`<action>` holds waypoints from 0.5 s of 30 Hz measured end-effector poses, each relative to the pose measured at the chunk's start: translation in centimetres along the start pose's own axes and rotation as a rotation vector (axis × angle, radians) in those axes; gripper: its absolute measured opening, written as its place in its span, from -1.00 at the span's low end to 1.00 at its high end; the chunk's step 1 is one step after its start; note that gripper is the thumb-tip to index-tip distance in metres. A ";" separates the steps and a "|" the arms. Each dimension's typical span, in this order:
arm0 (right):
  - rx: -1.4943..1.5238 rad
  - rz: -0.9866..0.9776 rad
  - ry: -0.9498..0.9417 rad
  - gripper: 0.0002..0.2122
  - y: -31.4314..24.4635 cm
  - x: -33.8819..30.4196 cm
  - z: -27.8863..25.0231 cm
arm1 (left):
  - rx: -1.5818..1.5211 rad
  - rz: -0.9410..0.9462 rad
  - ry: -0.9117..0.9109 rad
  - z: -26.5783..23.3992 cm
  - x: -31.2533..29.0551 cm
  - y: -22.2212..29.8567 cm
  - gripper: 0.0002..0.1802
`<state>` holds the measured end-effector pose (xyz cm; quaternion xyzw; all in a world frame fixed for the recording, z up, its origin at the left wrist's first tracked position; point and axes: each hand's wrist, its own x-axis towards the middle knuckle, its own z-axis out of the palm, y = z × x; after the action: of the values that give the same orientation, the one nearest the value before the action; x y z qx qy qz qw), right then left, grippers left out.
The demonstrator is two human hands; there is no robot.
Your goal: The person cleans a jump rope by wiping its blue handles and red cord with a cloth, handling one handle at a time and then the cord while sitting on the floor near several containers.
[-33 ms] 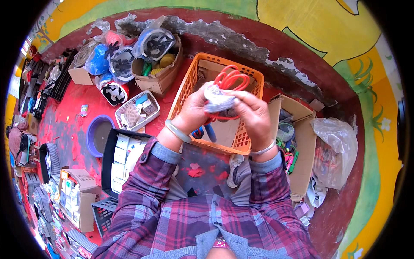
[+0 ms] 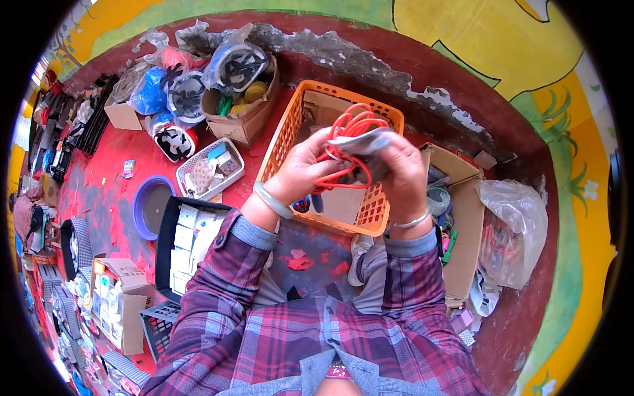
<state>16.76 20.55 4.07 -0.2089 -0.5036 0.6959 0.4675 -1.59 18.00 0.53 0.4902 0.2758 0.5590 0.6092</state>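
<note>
Above the orange basket (image 2: 284, 129) I hold a looped red cord (image 2: 356, 122) up between both hands. My left hand (image 2: 300, 165) is closed around the cord's lower loops. My right hand (image 2: 404, 165) pinches a thin greyish-white piece (image 2: 360, 143), cloth or plastic, that lies across the cord; motion blurs it near the fingertips. Some red loops hang below this piece, between the hands. Inside the basket, partly hidden by my hands, lie cardboard and a small blue-and-red thing (image 2: 302, 204).
To my right stands an open cardboard box (image 2: 462, 231) of coloured cords, beside a clear plastic bag (image 2: 512, 224). On the left are a purple basin (image 2: 146, 210), a white basket (image 2: 210, 191) and a black crate (image 2: 165, 237) of white boxes. Bagged helmets (image 2: 241, 69) lie near the wall.
My right hand has moved slightly right and turned, drawing the greyish piece sideways. My left hand has shifted its hold, and more red loops show between the hands.
</note>
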 end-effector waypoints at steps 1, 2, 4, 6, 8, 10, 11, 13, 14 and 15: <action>0.155 -0.046 0.126 -0.76 0.3 0.2 -1.1 | -0.050 -0.049 -0.012 0.1 0.2 -0.1 -0.50; 0.310 -0.091 0.250 -0.74 0.5 0.4 -2.0 | -0.025 -0.051 -0.020 0.0 0.3 -0.1 -0.49; 0.348 -0.268 0.356 -0.76 -0.6 0.9 -2.2 | 0.020 -0.053 -0.024 -0.3 0.3 -0.1 -0.47; 0.249 -0.390 0.420 -0.81 -1.6 0.6 -2.1 | -0.002 -0.094 -0.006 -0.2 0.3 -0.1 -0.48; -0.164 -0.449 0.457 -0.83 -1.1 0.6 -2.5 | 0.031 -0.125 0.004 -0.3 0.3 -0.4 -0.49; -0.668 -0.459 0.394 -0.87 -0.6 0.4 -0.7 | 0.201 -0.184 -0.007 0.5 -0.1 -0.2 -0.51; -0.788 -0.472 0.255 -0.88 0.2 0.5 -0.2 | 0.287 -0.214 -0.014 0.7 -0.2 -0.2 -0.52; -0.661 -0.343 0.153 -0.86 0.8 0.6 0.6 | 0.209 -0.181 0.034 0.4 -0.2 -0.7 -0.57; -0.502 -0.198 0.112 -0.85 0.7 0.5 0.7 | 0.250 -0.124 0.036 0.0 -0.2 -0.6 -0.61; -0.424 -0.113 0.057 -0.85 0.7 0.5 0.4 | 0.292 -0.069 0.038 -0.2 -0.2 -0.4 -0.65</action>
<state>15.94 20.69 3.72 -0.2937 -0.6361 0.5408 0.4654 -1.65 17.95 0.01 0.5530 0.3823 0.5011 0.5449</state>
